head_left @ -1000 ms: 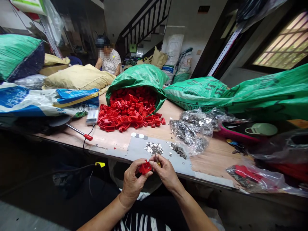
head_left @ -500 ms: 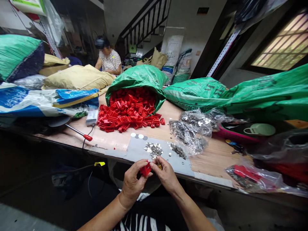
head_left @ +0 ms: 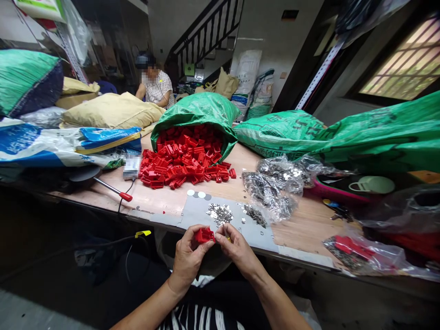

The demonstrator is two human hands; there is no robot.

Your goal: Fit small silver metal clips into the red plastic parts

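The left hand (head_left: 187,259) pinches a small red plastic clip (head_left: 204,235) just off the near edge of the wooden bench (head_left: 309,224), its long axis lying left to right. The right hand (head_left: 237,250) closes on a thin metal piece, too small to identify, touching the clip's right end. Open room lies below.

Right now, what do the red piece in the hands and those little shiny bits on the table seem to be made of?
The red piece, held in the left hand, looks like moulded plastic: even colour, dull sheen, blocky edges. The shiny bits look like thin metal, silvery and glinting, though too small to be sure. The right hand pinches something small and yellowish whose material I cannot tell.
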